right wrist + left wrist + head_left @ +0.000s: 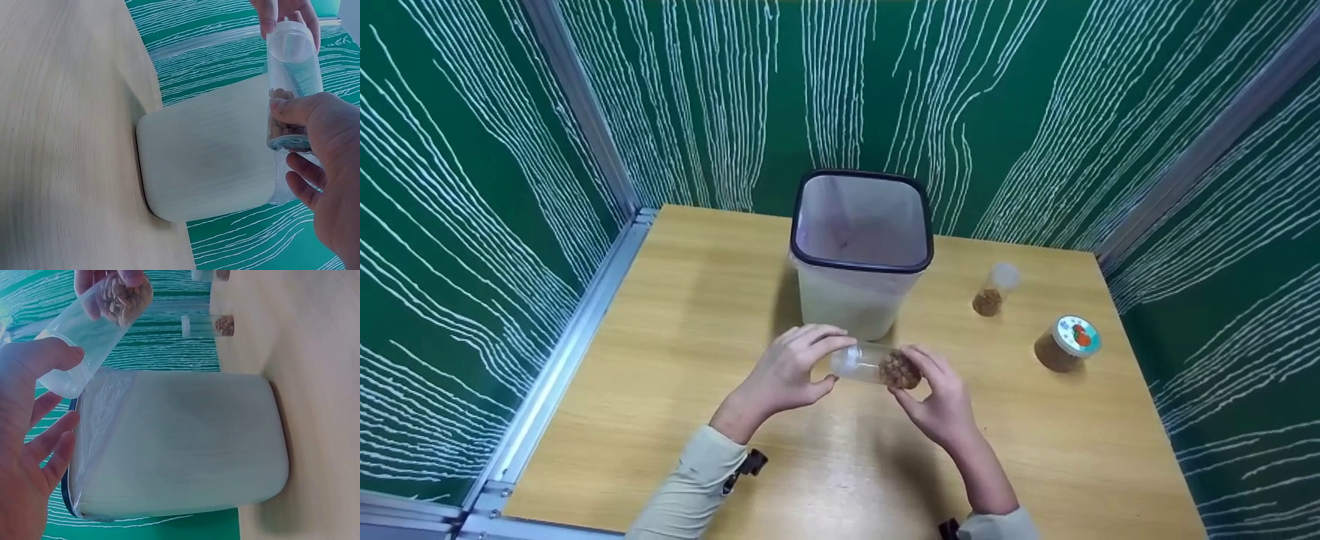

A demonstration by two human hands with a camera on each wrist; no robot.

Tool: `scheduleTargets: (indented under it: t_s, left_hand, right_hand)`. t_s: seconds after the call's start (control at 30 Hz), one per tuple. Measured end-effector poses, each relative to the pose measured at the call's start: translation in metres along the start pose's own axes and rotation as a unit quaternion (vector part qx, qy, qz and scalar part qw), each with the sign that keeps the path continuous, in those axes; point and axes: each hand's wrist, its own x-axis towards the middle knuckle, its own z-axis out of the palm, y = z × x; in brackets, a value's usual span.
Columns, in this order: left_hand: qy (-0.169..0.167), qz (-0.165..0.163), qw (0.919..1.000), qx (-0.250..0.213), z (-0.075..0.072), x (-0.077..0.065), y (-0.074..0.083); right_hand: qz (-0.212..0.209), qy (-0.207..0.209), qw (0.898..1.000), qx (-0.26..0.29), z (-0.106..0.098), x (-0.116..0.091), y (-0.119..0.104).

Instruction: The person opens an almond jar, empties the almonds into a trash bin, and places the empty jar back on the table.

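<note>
- Jar (876, 365): clear, lying nearly level in the head view, held above the surface (697, 337) on the near side of the bin (847, 300); brown pieces (901, 370) gathered at its right end.
- Left hand (795, 367): gripping the lid (291, 26) end between thumb and fingers.
- Right hand (941, 401): gripping the base end, thumb opposite fingers.
- Step, as judged: handling the lidded end. Best done with the right hand firm at the base, the left gentle at the lid, base lower than lid lest pieces spill if the lid loosens.
- Head view only: the bin's inside; the tub's printed top (1078, 335).
- Left wrist view: clear film (104, 422) over the bin's upper side, which the head view barely tells.
- Right wrist view: right thumb across the pieces; jar's base visible.
</note>
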Motion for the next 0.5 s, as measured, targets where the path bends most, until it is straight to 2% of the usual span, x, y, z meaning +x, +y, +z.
scheduleTargets:
  t_s: [0.27,0.5]
  left_hand:
    - [-0.018,-0.016,0.9997,0.004,0.0021,-0.0030,-0.0015]
    - [-0.007,-0.024,0.9996,0.008,0.0042,-0.0069,-0.0011]
  right_hand:
    - [0.003,-0.011,1.000,-0.007,-0.0007,-0.0041,-0.0025]
    - [-0.003,-0.016,1.000,-0.006,-0.0005,-0.0072,-0.0012]
